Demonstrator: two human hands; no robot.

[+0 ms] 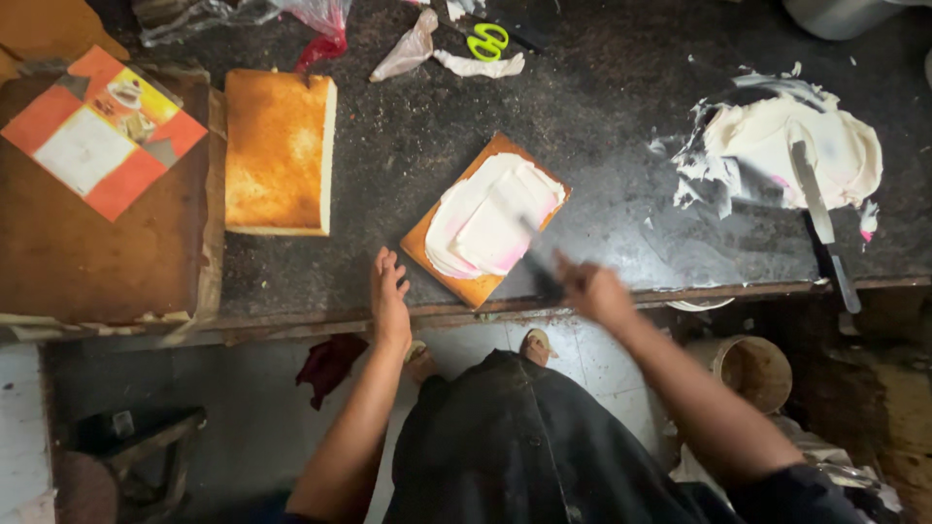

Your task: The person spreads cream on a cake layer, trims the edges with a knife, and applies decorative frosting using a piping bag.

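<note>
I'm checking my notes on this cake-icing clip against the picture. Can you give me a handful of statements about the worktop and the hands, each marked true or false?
1. The right hand holds a spatula over the iced cake slab. True, though the blade is blurred.
2. The left hand grips the plain cake slab. False: it rests open on the worktop beside the iced slab, holding nothing.
3. A knife lies across the heap of cream on the right. True.
4. The green-handled scissors lie on the plain slab. False: they lie on the worktop at its far edge.
5. Both slabs are iced. False: only one.
</note>
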